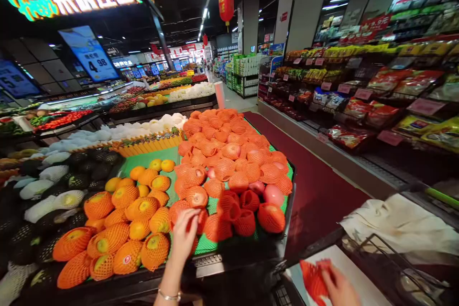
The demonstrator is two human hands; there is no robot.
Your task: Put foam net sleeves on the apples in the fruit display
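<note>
My left hand [184, 232], with a bracelet at the wrist, reaches over the near edge of a pile of apples in red foam nets. Its fingers are bent and closed just below a netted apple [197, 197]; what lies between them is hidden. Low on the right, my right hand [339, 284] is closed on a crumpled red foam net [313, 279], slightly blurred. Whether fruit is inside that net does not show. Several red nets [245, 222] stand with open mouths near the pile's front, beside a bare apple [273, 195].
Oranges in orange nets [124, 229] and dark avocados [84, 169] lie to the left. At right stand a pale board [353, 272], a beige cloth [401, 222] and a black wire frame [389, 253]. Shelves of packaged goods [362, 91] line the dark red floor mat [311, 177].
</note>
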